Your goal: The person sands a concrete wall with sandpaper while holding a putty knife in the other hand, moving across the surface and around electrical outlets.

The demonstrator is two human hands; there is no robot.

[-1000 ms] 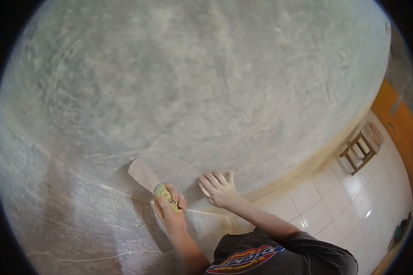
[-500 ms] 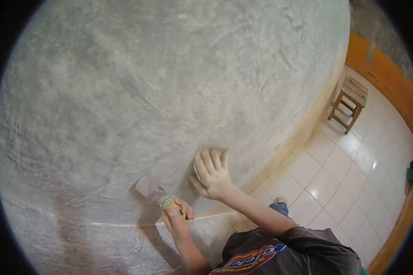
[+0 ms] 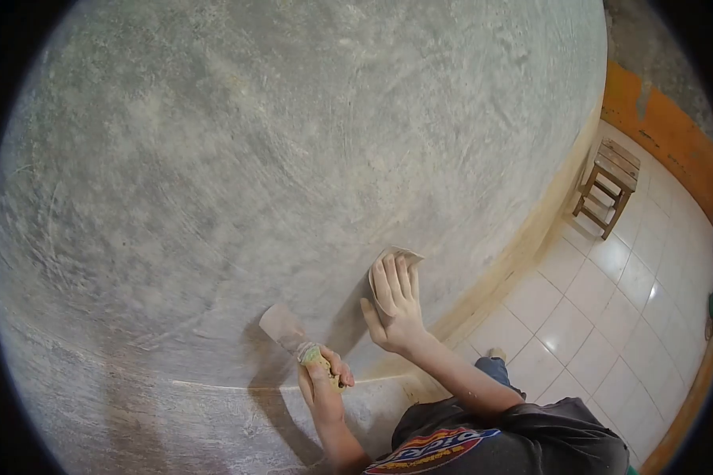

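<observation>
A broad grey, plastered wall (image 3: pixel 214 174) with pale smears fills most of the view. My left hand (image 3: pixel 323 388) is wrapped round the handle of a putty knife (image 3: pixel 284 326), its wide blade pointing up and left near the wall. To the right, my right hand (image 3: pixel 396 305) presses a folded sheet of sandpaper (image 3: pixel 409 254) against the wall. The sheet's edges show above the fingertips and beside them; the rest lies under the fingers.
Below the wall runs a grey ledge (image 3: pixel 206 419). On the white tiled floor (image 3: pixel 562 324) at the right stands a small wooden stool (image 3: pixel 615 178). An orange band (image 3: pixel 657 119) lines the far wall. Part of a foot (image 3: pixel 497 354) shows beside the ledge.
My right hand has moved right, and more of the sandpaper shows at its fingertips. My left hand and the putty knife have shifted slightly right and down.
</observation>
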